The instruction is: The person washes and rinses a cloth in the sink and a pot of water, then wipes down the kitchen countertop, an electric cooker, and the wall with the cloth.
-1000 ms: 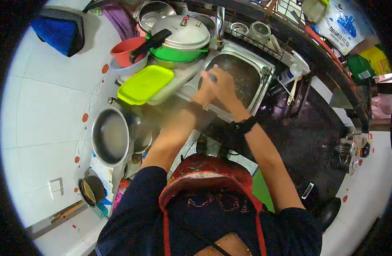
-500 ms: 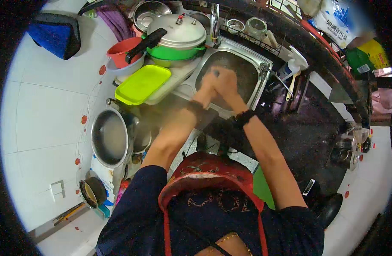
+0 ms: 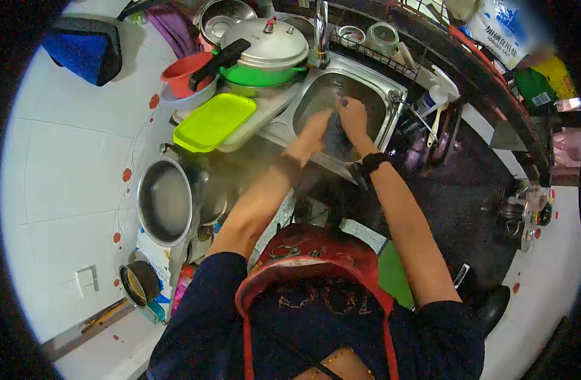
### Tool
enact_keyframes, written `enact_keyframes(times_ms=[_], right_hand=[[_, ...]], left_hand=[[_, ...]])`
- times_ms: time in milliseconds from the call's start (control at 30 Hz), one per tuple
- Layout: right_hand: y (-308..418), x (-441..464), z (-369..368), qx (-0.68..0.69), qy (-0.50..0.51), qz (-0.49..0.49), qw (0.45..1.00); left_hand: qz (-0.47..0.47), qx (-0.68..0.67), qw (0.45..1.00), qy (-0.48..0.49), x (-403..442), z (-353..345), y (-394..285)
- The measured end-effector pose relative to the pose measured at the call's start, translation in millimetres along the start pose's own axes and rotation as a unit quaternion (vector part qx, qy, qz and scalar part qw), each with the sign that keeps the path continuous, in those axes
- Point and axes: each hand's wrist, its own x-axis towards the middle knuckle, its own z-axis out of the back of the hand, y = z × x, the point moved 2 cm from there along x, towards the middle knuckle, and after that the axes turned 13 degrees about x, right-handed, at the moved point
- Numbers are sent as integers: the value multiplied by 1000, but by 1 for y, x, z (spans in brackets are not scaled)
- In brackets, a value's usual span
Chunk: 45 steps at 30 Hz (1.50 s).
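Both hands are over the steel sink (image 3: 387, 126), in front of the faucet (image 3: 321, 31). My right hand (image 3: 352, 120) is closed, its fingers curled in; a small dark spot shows by its fingertips, too small to name. My left hand (image 3: 315, 131) reaches in from the left and is smeared by motion, so its fingers cannot be made out. The fingertips of the two hands come close together near the sink's middle. Whether anything is held between them is hidden.
Left of the sink are a lime-green tray (image 3: 214, 123), a pressure cooker (image 3: 265, 44) on a green basin (image 3: 259, 75), and a red bowl (image 3: 183, 73). A large steel pot (image 3: 165, 201) stands nearer me. A spray bottle (image 3: 435, 95) and wire rack (image 3: 392, 57) are right and behind.
My hands were clasped together over the sink. Now they are slightly apart, the right shifted rightward and the left lower. The view has tilted slightly.
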Motion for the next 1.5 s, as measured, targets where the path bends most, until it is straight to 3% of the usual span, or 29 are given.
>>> enact_keyframes(times_ms=[100, 133, 167, 233, 267, 300, 367, 400, 433, 500, 567, 633, 700, 767, 833, 900, 967, 1033, 1100, 1133, 1167, 1200, 1233, 1267, 1300, 1367, 1433, 1467, 1500], right_hand=[[-21, 4, 9, 95, 64, -79, 990], [2, -4, 30, 265, 144, -241, 922], [20, -10, 42, 415, 215, -390, 793], [27, -9, 54, 332, 261, -357, 833], [36, -9, 62, 351, 268, -288, 849], [41, -10, 69, 368, 273, -217, 862], [25, 0, 73, 366, 263, -176, 875], [17, 4, 70, 443, 234, -224, 836], [15, 8, 69, 514, 205, -268, 789], [29, 8, 70, 512, 178, -277, 793], [18, 9, 56, 480, 153, -138, 853], [30, 4, 36, 439, 136, -63, 886], [69, -21, 22, 278, 135, 127, 942], [88, -39, 0, 200, 125, 137, 962], [86, -38, -3, 120, 112, 143, 976], [67, -12, 0, 73, 15, 88, 993], [51, -8, -2, 43, -27, 108, 993], [49, -2, -3, -7, 29, 59, 998], [69, -23, 2, 35, 22, 101, 994], [80, -37, 0, 46, 43, 126, 990], [84, -41, -1, 56, 60, 153, 985], [76, -39, -4, 51, 69, 99, 991], [69, -39, -3, 51, 69, 95, 992], [59, -31, 1, 30, 46, 49, 997], [46, -21, 5, 9, 22, 4, 1000], [5, -15, -5, -54, 15, -49, 997], [-8, -17, -1, 143, 7, -130, 981], [-14, -21, 4, 323, 99, -144, 930], [-12, -27, 10, 321, 103, -143, 931]], left_hand=[[65, 52, 996, -11, -26, -2, -45], [83, 59, 995, -8, -37, -1, -64], [83, 57, 995, -13, -52, 1, -80], [79, 175, 981, 18, -76, 1, -99], [67, 113, 985, 111, -70, 2, -93], [69, 113, 985, 112, -70, 11, -85], [48, 368, 923, 103, -110, -4, -120], [58, 548, 834, 7, -85, 23, -93], [56, 549, 834, 5, -82, 28, -82], [6, 216, 976, -14, -77, 30, -70], [-37, 184, 980, -64, -68, 28, -59], [41, 51, 997, -40, -65, 20, -58], [6, 24, 993, -117, -53, 10, -44], [-27, -188, 982, 3, -50, -5, -40], [-1, -192, 981, -8, -44, -19, -39], [47, -195, 979, -33, -39, -25, -44], [27, -150, 987, -43, -18, -7, -19], [32, -142, 987, -70, -3, -3, -11], [39, -102, 991, -82, -23, 2, -25], [-155, 185, 969, -48, -30, 9, -30], [-333, 451, 828, -5, -30, 10, -28], [-198, 244, 948, 46, -16, 20, -10], [-194, 244, 949, 48, -2, 24, 12], [-59, 62, 996, 27, 19, 24, 33], [79, -122, 989, 3, 29, 23, 44], [88, -104, 991, 13, 8, 12, 27], [111, 59, 991, -35, 4, 18, 17], [125, 93, 988, 6, -31, -4, -29], [123, 90, 988, 4, -36, 0, -36]])
